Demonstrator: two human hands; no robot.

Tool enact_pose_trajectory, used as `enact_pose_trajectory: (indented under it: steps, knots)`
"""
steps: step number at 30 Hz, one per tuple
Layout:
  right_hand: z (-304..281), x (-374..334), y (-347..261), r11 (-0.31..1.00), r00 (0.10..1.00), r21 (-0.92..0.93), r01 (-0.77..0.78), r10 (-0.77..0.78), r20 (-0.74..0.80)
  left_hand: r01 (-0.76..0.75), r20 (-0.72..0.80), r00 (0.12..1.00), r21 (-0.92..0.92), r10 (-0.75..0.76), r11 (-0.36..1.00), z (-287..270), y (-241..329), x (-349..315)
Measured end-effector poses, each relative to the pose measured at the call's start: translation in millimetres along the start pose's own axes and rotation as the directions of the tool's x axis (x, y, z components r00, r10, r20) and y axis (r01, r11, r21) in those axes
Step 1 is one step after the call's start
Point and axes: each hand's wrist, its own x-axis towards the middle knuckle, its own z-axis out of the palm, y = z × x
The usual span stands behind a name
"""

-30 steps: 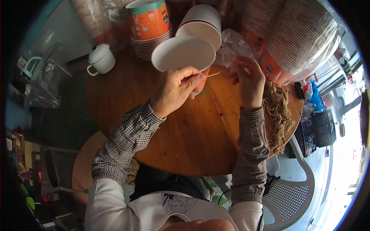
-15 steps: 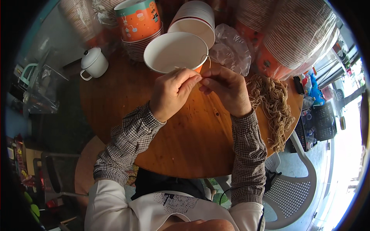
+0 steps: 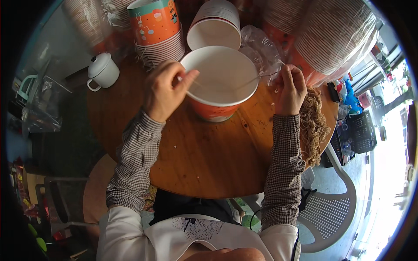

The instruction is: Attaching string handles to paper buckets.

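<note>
A large paper bucket [image 3: 213,110] with an orange outside and white inside stands on the table between my hands. Across its mouth runs a thin string [image 3: 269,75], faint against the white interior. My left hand [image 3: 167,87], to the left of the rim, pinches its end of the string between thumb and finger. Off the rim's right side, my right hand [image 3: 291,89] is closed on the other end, thumb against fingers. Beside my right wrist lies a loose, tangled bundle of tan strings [image 3: 314,126], hanging near the table's edge.
The round wooden table [image 3: 209,161] also bears a white lidded mug [image 3: 104,71], a nested stack of orange buckets [image 3: 154,28], a tipped stack of white buckets [image 3: 215,30], crumpled clear plastic [image 3: 257,45] and bagged bucket stacks [image 3: 335,39]. A grey chair [image 3: 328,213] stands at right.
My hands have moved apart from their meeting point, drawing the string out between them. The bucket has come nearer and to the right, and now sits between my hands.
</note>
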Motion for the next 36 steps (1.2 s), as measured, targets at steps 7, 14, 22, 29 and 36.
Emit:
enact_pose_trajectory:
  steps: [7,14,22,29,36]
  knots:
    - [4,-1,-4,0.988,0.975,-0.006,0.155,-0.153,-0.164,-0.117,-0.231,0.967,-0.022,0.109,0.993,-13,-5,-3]
    - [9,-8,2,0.983,0.983,-0.009,0.181,-0.181,-0.025,-0.217,0.179,0.964,0.107,0.196,0.970,14,58,-25]
    - [48,-50,30,0.985,0.972,0.078,-0.156,0.139,0.191,-0.207,0.110,0.976,0.219,0.187,0.954,4,28,-17]
    - [63,-69,30,0.973,0.944,0.092,-0.213,0.180,0.277,-0.209,0.155,0.971,0.180,0.182,0.961,19,34,-27]
    - [66,-74,21,0.952,0.906,-0.033,-0.306,0.301,0.298,-0.203,-0.132,0.968,0.082,0.212,0.976,9,19,-19]
